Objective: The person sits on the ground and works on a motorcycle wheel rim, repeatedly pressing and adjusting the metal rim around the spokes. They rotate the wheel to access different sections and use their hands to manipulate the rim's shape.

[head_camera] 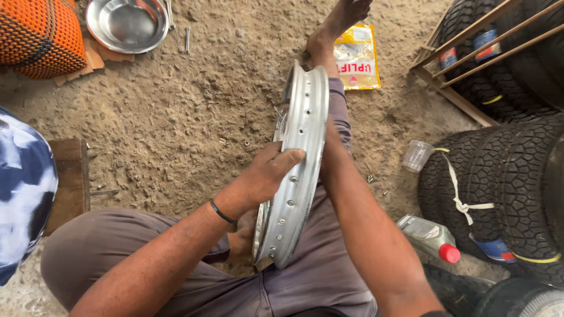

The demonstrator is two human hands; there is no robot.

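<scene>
Over sandy ground, left hand grips the drilled, shiny silver rim.

The right hand is hidden behind the silver wheel rim.

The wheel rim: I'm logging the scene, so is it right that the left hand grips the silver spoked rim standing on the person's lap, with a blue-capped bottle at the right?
Not quite: the bottle has a red cap, not blue. The head view shows it lying beside the tyres. The rest holds: the left hand grips the silver wheel rim on the lap.
</scene>
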